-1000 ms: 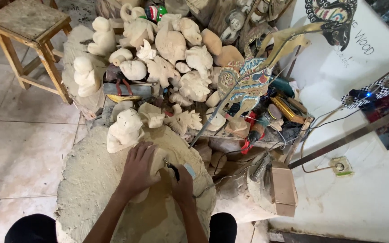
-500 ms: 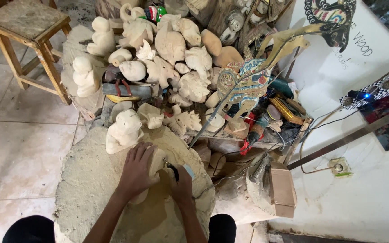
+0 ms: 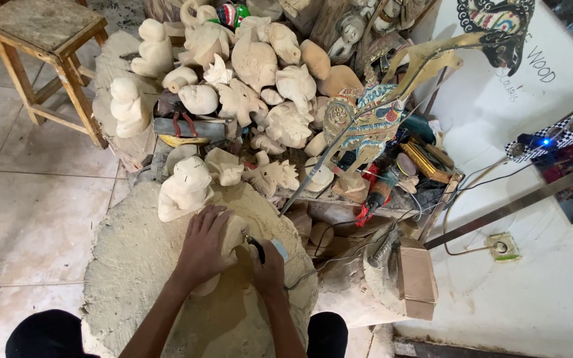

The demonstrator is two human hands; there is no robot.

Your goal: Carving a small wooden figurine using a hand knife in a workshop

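Observation:
My left hand (image 3: 205, 244) lies flat over a pale wooden carving (image 3: 231, 233) and holds it down on a large round stump (image 3: 134, 265) covered in sawdust. My right hand (image 3: 268, 265) grips a small power carving tool (image 3: 260, 250) with a black tip and light blue body, its tip against the carving's right side. Most of the carving is hidden under my left hand. A finished pale wooden figure (image 3: 184, 187) stands on the stump just beyond my left hand.
A heap of several unpainted wooden carvings (image 3: 260, 86) fills the bench ahead. A painted shadow puppet (image 3: 366, 119) leans at the right, with tools and cables beneath. A wooden stool (image 3: 41, 40) stands at the far left on the tiled floor. A cardboard box (image 3: 418, 282) sits at the right.
Both hands stay on the carving and tool; only slight shifting of the view.

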